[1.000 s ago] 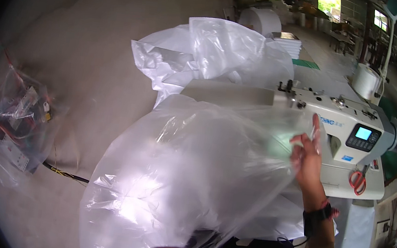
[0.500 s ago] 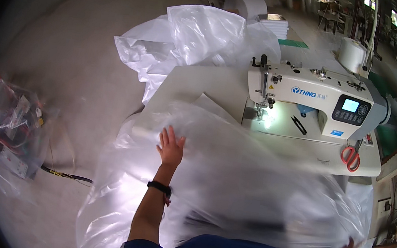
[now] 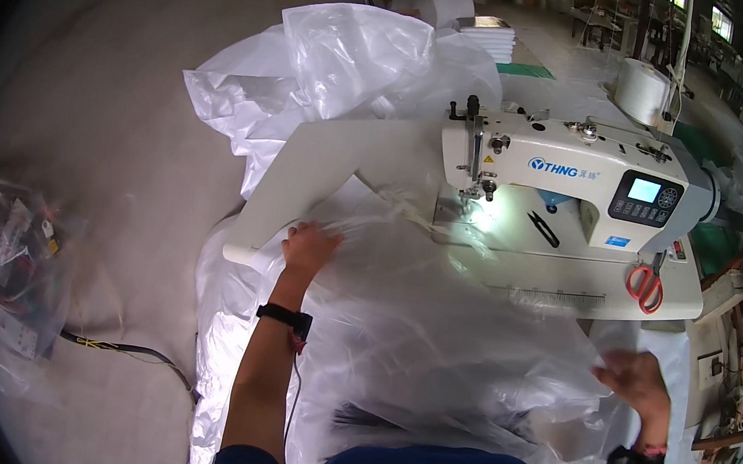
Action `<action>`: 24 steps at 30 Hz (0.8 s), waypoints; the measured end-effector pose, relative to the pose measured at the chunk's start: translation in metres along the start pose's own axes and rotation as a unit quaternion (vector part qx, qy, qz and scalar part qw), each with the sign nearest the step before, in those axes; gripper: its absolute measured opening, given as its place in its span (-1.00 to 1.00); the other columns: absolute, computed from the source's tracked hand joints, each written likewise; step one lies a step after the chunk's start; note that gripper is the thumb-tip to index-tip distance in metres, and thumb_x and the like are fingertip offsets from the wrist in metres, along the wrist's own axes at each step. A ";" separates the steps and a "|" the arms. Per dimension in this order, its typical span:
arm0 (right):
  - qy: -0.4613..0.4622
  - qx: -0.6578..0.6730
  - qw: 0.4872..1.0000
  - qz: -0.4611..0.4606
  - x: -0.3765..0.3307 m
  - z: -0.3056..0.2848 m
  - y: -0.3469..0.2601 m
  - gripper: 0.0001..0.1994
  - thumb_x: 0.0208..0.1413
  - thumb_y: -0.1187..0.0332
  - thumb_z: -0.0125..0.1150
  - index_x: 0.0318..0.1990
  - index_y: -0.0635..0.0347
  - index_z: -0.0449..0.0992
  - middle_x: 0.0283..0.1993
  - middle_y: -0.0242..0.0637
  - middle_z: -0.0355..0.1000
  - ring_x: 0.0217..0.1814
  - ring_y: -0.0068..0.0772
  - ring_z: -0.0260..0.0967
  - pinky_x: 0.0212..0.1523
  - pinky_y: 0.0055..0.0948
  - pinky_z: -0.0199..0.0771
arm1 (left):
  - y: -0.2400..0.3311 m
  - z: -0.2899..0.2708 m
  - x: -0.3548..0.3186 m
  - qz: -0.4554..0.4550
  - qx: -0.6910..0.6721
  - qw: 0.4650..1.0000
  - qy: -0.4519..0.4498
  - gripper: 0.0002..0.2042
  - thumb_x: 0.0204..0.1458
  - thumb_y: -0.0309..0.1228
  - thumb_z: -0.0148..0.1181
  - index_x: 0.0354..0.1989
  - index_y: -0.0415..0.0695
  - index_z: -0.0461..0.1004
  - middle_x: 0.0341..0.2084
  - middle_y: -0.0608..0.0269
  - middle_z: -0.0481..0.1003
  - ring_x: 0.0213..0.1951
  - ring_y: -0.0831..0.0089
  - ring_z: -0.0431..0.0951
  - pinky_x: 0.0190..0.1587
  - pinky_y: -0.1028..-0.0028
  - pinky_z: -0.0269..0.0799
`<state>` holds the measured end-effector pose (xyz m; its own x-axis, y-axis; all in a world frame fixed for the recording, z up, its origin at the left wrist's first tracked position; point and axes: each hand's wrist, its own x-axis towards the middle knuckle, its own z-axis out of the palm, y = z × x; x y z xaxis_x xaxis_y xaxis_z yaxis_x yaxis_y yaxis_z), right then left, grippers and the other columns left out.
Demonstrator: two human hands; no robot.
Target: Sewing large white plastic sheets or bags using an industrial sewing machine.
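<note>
A translucent white plastic sheet [image 3: 433, 332] lies over the front of the sewing table and hangs down before me. My left hand [image 3: 311, 246] is closed on the sheet near the table's left front, with creases running from the fingers. Toward the right, my right hand [image 3: 636, 380] has its fingers bent in at the sheet's right side and seems to pinch it; motion blurs the fingertips. Beyond the sheet stands a white sewing machine [image 3: 557, 157], its lamp lit at the needle. Part of the sheet reaches up close to the needle area.
Black thread snips [image 3: 543, 228] lie on the machine bed, and red-handled scissors [image 3: 645, 286] rest at its right front. More crumpled plastic sheeting [image 3: 346, 62] is heaped behind the table. A thread cone [image 3: 641, 91] stands behind the machine. A black cable [image 3: 130, 348] crosses the floor at left.
My left hand has gone from spread flat on the sheet to closed on it. My right hand has risen from the lower right toward the table, and the sheet has shifted and bunched.
</note>
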<state>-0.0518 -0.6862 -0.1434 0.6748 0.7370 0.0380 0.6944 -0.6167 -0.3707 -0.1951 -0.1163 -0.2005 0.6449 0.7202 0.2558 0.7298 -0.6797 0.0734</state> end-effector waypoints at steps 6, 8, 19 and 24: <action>0.003 -0.034 0.981 -0.191 0.115 0.037 -0.097 -0.61 -0.05 0.16 0.22 -0.07 0.12 0.41 -0.09 -0.19 0.41 0.00 -0.22 0.34 -0.01 -0.29 0.31 | -0.018 0.022 0.020 0.055 0.019 0.998 -0.003 -0.80 -0.03 -0.27 0.01 -0.32 -0.10 0.43 -0.29 0.19 0.45 -0.22 0.23 0.49 -0.15 0.08 0.32; 0.016 -0.016 0.966 -0.256 0.138 0.057 -0.108 -0.58 -0.04 0.14 0.20 -0.04 0.10 0.39 -0.01 -0.18 0.35 0.11 -0.19 0.24 0.07 -0.26 0.22 | -0.055 0.015 0.029 -0.020 0.088 0.994 0.064 -0.84 -0.02 -0.32 -0.02 -0.32 -0.07 0.43 -0.28 0.25 0.46 -0.27 0.28 0.52 -0.17 0.12 0.33; 0.049 -0.035 0.928 -0.367 0.211 0.121 -0.128 -0.44 -0.07 0.00 0.18 0.08 0.04 0.32 0.18 -0.11 0.16 0.30 -0.06 0.00 0.21 -0.09 0.01 | -0.089 -0.005 0.056 0.042 0.071 0.997 0.005 -0.46 0.05 -0.06 -0.02 0.14 -0.15 0.20 0.12 0.12 0.23 0.17 0.20 0.19 0.08 0.14 0.21; 0.103 -0.092 0.934 -0.329 0.195 0.146 -0.125 -0.50 -0.12 0.13 0.20 0.01 0.14 0.36 0.13 -0.14 0.20 0.19 -0.08 0.13 0.09 -0.10 0.17 | 0.021 0.028 0.058 -0.009 0.014 0.988 -0.151 -0.38 0.07 0.15 -0.31 0.27 0.13 0.02 0.29 0.13 -0.09 0.31 0.13 -0.11 0.23 -0.06 -0.17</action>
<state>-0.0434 -0.4252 -0.2250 0.1069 0.9160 0.3868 0.9943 -0.0999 -0.0383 -0.1360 -0.0854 -0.2111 0.6676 0.7432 -0.0449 0.7445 -0.6660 0.0468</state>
